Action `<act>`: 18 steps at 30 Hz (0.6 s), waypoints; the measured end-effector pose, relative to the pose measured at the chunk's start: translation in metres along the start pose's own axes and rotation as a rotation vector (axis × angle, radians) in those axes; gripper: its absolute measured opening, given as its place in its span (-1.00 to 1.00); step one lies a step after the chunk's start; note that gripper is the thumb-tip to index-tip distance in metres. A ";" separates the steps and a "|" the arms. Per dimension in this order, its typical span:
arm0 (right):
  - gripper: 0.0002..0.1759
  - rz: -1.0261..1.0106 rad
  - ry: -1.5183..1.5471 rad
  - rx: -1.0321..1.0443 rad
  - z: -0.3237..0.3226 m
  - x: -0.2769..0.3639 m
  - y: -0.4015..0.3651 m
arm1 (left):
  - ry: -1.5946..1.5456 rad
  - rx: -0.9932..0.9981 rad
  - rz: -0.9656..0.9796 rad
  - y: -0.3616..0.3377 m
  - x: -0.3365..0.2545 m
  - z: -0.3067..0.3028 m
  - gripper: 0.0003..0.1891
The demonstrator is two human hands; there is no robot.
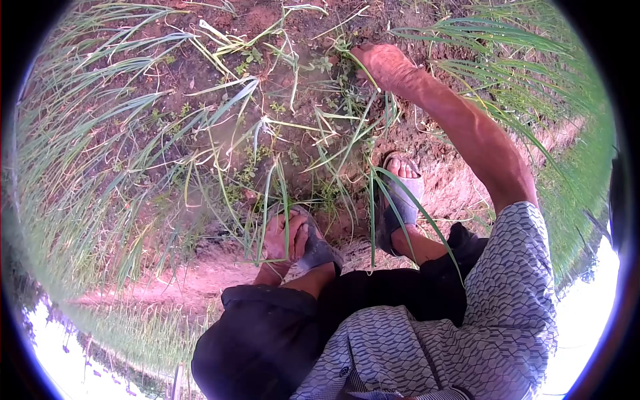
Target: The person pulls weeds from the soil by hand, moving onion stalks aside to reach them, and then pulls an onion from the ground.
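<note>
The right hand [385, 65] reaches well above the grey strapped right sandal [400, 200], at the far end of a bare, sinewy forearm. Its grip is curled together around a thin green weed stalk [363, 67], which rises from the crumbly reddish-brown soil [453, 187] just left of the knuckles. The left hand [280, 237] sits below and left of that sandal, pressed against the second grey sandal [319, 252]. Several narrow blades cross it, and I cannot tell whether its grip is closed on them or slack. Long, flat, strap-like grass blades [100, 133] fan out in arcs far to the left of the right sandal. Below and right of it hangs a pale sleeve [513, 280] printed with a small geometric pattern. Dark, matte trousers [267, 340] lie below.
</note>
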State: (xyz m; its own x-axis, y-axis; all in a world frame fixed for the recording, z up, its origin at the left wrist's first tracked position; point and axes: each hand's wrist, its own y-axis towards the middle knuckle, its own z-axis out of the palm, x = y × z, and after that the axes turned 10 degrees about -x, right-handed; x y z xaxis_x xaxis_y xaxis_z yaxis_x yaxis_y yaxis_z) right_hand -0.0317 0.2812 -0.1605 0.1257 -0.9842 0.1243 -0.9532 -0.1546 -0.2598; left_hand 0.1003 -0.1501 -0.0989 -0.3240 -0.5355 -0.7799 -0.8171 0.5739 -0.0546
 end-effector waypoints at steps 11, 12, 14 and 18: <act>-0.67 0.440 0.508 -0.195 -0.020 -0.004 -0.009 | 0.007 0.016 -0.035 -0.003 0.002 -0.001 -0.74; -0.67 0.418 0.630 -0.171 -0.002 -0.009 -0.008 | -0.010 0.015 -0.035 -0.003 0.002 0.000 -0.74; -0.62 0.327 0.577 -0.138 0.014 -0.003 -0.004 | -0.038 0.011 -0.033 -0.003 0.004 0.000 -0.74; -0.61 0.173 0.321 -0.441 0.031 0.020 0.006 | -0.017 0.027 -0.030 -0.003 0.002 -0.001 -0.74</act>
State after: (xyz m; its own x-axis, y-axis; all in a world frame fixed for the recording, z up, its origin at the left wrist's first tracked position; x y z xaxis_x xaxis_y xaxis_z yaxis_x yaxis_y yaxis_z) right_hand -0.0269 0.2583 -0.1891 -0.0668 -0.9060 0.4180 -0.9856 0.1252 0.1136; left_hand 0.1016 -0.1533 -0.0995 -0.2908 -0.5423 -0.7883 -0.8132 0.5741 -0.0949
